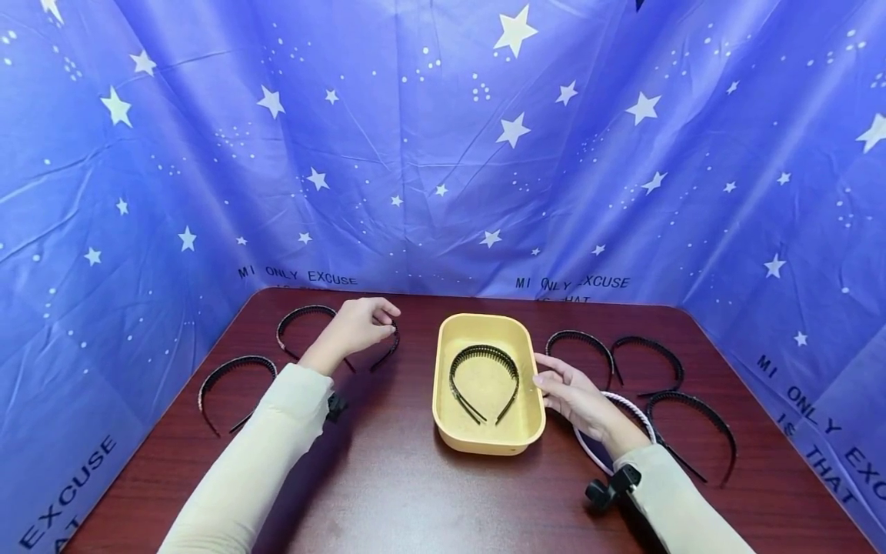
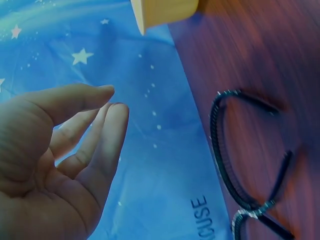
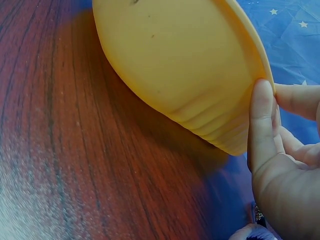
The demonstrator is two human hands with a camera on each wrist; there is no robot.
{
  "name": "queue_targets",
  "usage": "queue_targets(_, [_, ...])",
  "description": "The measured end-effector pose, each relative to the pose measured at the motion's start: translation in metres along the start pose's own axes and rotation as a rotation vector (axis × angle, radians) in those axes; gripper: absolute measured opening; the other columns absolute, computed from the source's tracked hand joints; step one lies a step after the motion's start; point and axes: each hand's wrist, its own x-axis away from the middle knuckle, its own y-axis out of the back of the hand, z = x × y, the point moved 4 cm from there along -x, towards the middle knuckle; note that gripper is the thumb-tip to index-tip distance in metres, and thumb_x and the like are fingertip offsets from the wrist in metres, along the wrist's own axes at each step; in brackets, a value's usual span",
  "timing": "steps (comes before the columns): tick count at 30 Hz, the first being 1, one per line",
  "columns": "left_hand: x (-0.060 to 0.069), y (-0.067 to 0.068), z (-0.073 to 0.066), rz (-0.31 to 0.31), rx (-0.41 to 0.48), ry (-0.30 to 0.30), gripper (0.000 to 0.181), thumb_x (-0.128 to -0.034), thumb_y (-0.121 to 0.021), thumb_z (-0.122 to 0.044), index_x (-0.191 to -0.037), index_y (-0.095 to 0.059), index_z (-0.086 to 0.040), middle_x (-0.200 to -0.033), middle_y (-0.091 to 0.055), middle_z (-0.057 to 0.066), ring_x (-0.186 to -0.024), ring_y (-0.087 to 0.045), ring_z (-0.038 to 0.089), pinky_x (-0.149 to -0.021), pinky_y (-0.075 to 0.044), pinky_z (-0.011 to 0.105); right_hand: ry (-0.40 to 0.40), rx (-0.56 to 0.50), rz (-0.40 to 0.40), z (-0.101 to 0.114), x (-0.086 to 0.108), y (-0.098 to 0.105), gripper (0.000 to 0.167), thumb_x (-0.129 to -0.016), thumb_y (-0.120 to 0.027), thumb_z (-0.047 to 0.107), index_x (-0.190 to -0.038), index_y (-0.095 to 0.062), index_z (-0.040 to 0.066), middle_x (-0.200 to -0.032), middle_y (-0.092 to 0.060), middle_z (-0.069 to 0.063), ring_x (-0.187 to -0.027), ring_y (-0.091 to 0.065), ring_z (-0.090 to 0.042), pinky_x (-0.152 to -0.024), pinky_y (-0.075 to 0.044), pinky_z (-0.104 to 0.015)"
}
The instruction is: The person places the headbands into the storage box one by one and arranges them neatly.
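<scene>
My left hand (image 1: pixel 360 323) hovers at the back left with fingers loosely bent. Between its thumb and fingertips there is nothing, as the left wrist view confirms. Close to it lies a black headband (image 2: pixel 216 135), touching another headband (image 2: pixel 239 220) at its end; the hand partly covers them in the head view. My right hand (image 1: pixel 581 400) touches the right side of a yellow plastic tub (image 1: pixel 490 445), thumb and fingers near its rim (image 3: pixel 267 65). Inside the tub lies one black toothed headband (image 1: pixel 484 351).
At the far left lies a black headband (image 1: pixel 238 360). Right of the tub are more black headbands, one near the back (image 1: pixel 580 334), one behind (image 1: pixel 651 342) and one nearer (image 1: pixel 699 402). A pale twisted hoop (image 1: pixel 584 442) lies beneath the right wrist. Starry blue cloth (image 1: pixel 443 138) surrounds the table.
</scene>
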Motion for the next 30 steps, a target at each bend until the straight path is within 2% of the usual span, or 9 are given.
queue_targets(9, [0.021, 0.016, 0.03, 0.002, 0.028, 0.071, 0.021, -0.0882, -0.072, -0.009, -0.109, -0.072, -0.006, -0.092, -0.07, 0.005, -0.081, -0.067, 0.018, -0.074, -0.055, 0.036, -0.003, 0.017, -0.006, 0.001, 0.0, 0.0, 0.063, -0.102, -0.051, 0.001, -0.153, -0.015, -0.01, -0.105, -0.061, -0.007, -0.089, -0.064, -0.012, -0.077, -0.056, -0.027])
queue_targets(14, [0.03, 0.022, 0.045, -0.024, -0.016, 0.08, 0.02, -0.0879, -0.072, -0.011, -0.108, -0.072, -0.007, -0.091, -0.071, 0.003, -0.086, -0.066, 0.021, -0.077, -0.053, 0.04, 0.002, 0.02, -0.001, 0.0, -0.001, 0.0, 0.063, -0.102, -0.051, 0.001, -0.153, -0.015, -0.011, -0.106, -0.061, -0.008, -0.09, -0.065, -0.014, -0.078, -0.056, -0.028])
queue_targets(22, [0.039, 0.031, 0.062, -0.047, -0.062, 0.093, 0.021, -0.0881, -0.073, -0.013, -0.109, -0.073, -0.009, -0.09, -0.072, 0.001, -0.086, -0.067, 0.02, -0.076, -0.051, 0.04, 0.011, 0.023, 0.004, 0.0, 0.0, 0.001, 0.063, -0.102, -0.051, 0.0, -0.152, -0.016, -0.011, -0.106, -0.062, -0.009, -0.091, -0.065, -0.014, -0.078, -0.056, -0.028])
queue_targets(26, [0.044, 0.038, 0.07, -0.051, -0.042, 0.12, 0.022, -0.0883, -0.072, -0.013, -0.11, -0.073, -0.007, -0.092, -0.073, 0.003, -0.086, -0.067, 0.021, -0.072, -0.052, 0.038, 0.018, 0.023, 0.011, 0.0, 0.0, 0.001, 0.062, -0.102, -0.05, 0.0, -0.152, -0.016, -0.012, -0.106, -0.063, -0.009, -0.091, -0.065, -0.014, -0.078, -0.056, -0.028])
queue_targets(30, [0.05, 0.046, 0.079, -0.051, -0.048, 0.146, 0.025, -0.0887, -0.072, -0.013, -0.113, -0.072, -0.005, -0.094, -0.073, 0.006, -0.091, -0.067, 0.025, -0.075, -0.051, 0.039, 0.021, 0.02, 0.017, 0.001, 0.0, 0.001, 0.062, -0.102, -0.05, 0.0, -0.152, -0.016, -0.012, -0.106, -0.063, -0.009, -0.091, -0.065, -0.014, -0.078, -0.056, -0.028])
